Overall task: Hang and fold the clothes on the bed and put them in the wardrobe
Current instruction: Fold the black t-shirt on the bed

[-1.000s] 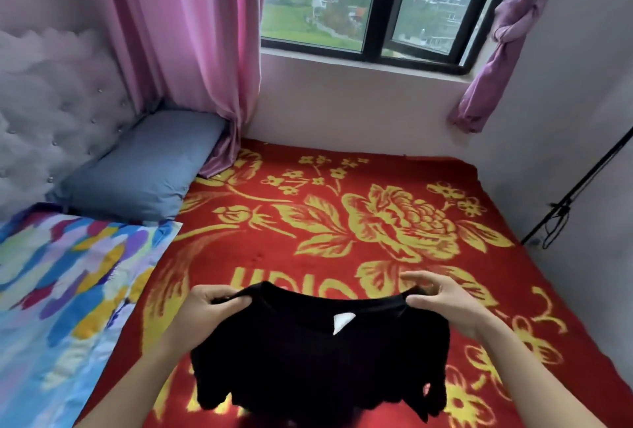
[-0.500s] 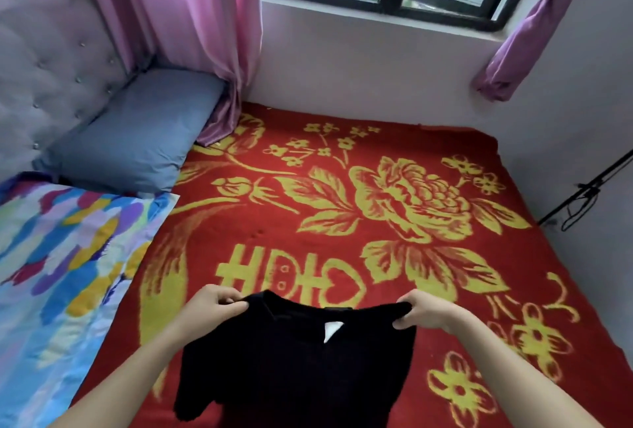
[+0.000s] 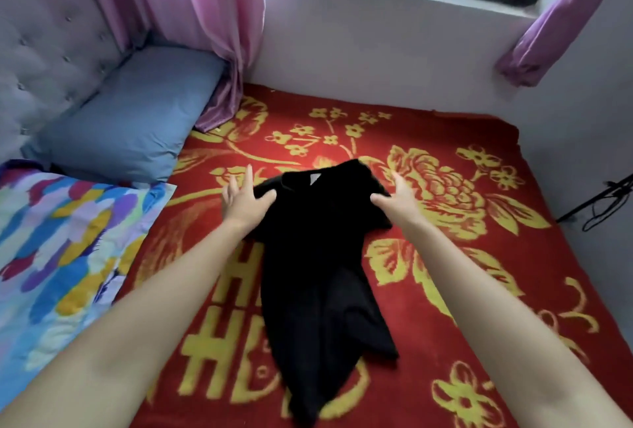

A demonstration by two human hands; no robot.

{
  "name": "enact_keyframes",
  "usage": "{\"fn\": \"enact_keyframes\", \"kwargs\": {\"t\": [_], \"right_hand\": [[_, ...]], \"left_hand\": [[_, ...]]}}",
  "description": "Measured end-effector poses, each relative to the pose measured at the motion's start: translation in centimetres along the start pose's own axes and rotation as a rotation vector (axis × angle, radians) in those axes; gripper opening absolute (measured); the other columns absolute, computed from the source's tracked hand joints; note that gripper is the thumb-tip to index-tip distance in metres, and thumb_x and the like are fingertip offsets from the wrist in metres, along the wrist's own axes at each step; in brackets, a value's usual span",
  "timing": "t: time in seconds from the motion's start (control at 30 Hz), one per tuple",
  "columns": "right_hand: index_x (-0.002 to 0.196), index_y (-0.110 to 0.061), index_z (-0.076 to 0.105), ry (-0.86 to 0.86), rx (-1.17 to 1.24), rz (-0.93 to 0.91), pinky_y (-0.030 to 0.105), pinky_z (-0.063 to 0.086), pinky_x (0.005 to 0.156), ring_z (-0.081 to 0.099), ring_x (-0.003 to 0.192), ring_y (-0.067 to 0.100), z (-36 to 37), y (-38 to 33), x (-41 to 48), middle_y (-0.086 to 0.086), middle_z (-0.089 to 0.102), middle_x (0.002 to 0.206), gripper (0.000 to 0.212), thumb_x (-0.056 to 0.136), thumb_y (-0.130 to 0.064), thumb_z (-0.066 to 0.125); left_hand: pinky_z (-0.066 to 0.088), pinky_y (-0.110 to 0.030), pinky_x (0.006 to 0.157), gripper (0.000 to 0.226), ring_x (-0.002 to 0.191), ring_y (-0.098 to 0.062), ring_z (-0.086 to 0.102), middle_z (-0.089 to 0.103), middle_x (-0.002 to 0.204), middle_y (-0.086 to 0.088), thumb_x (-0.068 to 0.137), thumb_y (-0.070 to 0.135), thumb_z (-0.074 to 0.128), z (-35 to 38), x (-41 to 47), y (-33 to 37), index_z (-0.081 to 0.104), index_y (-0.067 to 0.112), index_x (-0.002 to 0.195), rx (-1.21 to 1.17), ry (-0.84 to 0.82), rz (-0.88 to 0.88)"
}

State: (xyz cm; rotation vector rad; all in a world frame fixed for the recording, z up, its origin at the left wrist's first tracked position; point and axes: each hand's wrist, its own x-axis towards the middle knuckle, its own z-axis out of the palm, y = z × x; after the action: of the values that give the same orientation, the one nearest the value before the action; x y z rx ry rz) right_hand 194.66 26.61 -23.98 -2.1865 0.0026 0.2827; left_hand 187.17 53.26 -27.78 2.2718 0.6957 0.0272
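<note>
Arms stretch forward, both hands spread with straight fingers. The left hand (image 3: 245, 199) rests on the left shoulder of the black shirt (image 3: 315, 273); the right hand (image 3: 399, 199) touches its right shoulder. The shirt lies rumpled mid-bed on the red blanket (image 3: 445, 256), collar far.

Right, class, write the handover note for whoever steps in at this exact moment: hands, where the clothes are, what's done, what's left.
Left hand: open, fingers spread, thumb on the black shirt's left shoulder.
Right hand: open, at the right shoulder, gripping nothing.
Shirt: lying on the red blanket, collar towards the window, body bunched narrow and creased.
Done: shirt laid down on the bed.
Left: smooth it flat, fold it, and put it in the wardrobe, which is out of view. No other clothes to fold can be seen.
</note>
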Motion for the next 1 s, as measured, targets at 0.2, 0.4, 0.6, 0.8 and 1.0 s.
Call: {"fn": "enact_keyframes", "kwargs": {"t": [0.2, 0.4, 0.6, 0.8, 1.0], "right_hand": [[0.143, -0.012, 0.034, -0.124, -0.087, 0.341, 0.035, 0.042, 0.091, 0.046, 0.121, 0.027, 3.8, 10.1, -3.7, 0.014, 0.039, 0.14, 0.059, 0.089, -0.015, 0.056], [0.134, -0.003, 0.045, -0.141, -0.129, 0.493, 0.032, 0.037, 0.099, 0.047, 0.124, 0.029, 6.9, 18.3, -7.5, 0.017, 0.049, 0.136, 0.051, 0.085, -0.01, 0.059], [0.13, -0.001, 0.049, -0.163, -0.197, 0.654, 0.032, 0.042, 0.091, 0.054, 0.114, 0.031, 9.0, 26.9, -9.4, 0.019, 0.056, 0.127, 0.047, 0.085, -0.011, 0.059], [0.125, -0.004, 0.05, -0.18, -0.286, 0.688, 0.034, 0.041, 0.089, 0.054, 0.113, 0.034, 10.4, 33.6, -8.5, 0.018, 0.056, 0.124, 0.041, 0.086, -0.017, 0.056], [0.145, -0.002, 0.027, -0.048, -0.126, 0.609, 0.035, 0.027, 0.108, 0.035, 0.135, 0.029, 11.3, 37.7, -6.8, 0.016, 0.034, 0.148, 0.071, 0.087, -0.019, 0.064]], "left_hand": [[0.015, -0.041, 0.112, 0.077, 0.142, -0.034, 0.007, 0.013, 0.154, -0.02, 0.091, 0.04, 0.053, 7.8, -6.5, -9.6, 0.008, 0.021, 0.15, 0.106, -0.235, -0.253], [0.018, -0.038, 0.111, 0.072, 0.14, -0.033, 0.016, 0.021, 0.152, -0.017, 0.092, 0.038, 0.051, 12.6, -11.5, -14.8, 0.012, 0.017, 0.149, 0.174, -0.352, -0.348], [0.033, -0.033, 0.105, 0.06, 0.131, -0.031, 0.038, 0.041, 0.143, -0.015, 0.092, 0.031, 0.055, 17.6, -14.8, -18.8, 0.032, 0.008, 0.142, 0.13, -0.454, -0.481], [0.036, -0.031, 0.096, 0.046, 0.117, -0.029, 0.05, 0.051, 0.131, -0.02, 0.087, 0.008, 0.062, 23.8, -16.5, -21.4, 0.046, -0.004, 0.129, -0.2, -0.354, -0.735], [0.039, -0.042, 0.099, 0.051, 0.116, -0.032, 0.053, 0.055, 0.124, -0.021, 0.087, 0.024, 0.065, 29.3, -18.5, -21.6, 0.047, -0.001, 0.128, -0.399, -0.364, -0.968]]}}
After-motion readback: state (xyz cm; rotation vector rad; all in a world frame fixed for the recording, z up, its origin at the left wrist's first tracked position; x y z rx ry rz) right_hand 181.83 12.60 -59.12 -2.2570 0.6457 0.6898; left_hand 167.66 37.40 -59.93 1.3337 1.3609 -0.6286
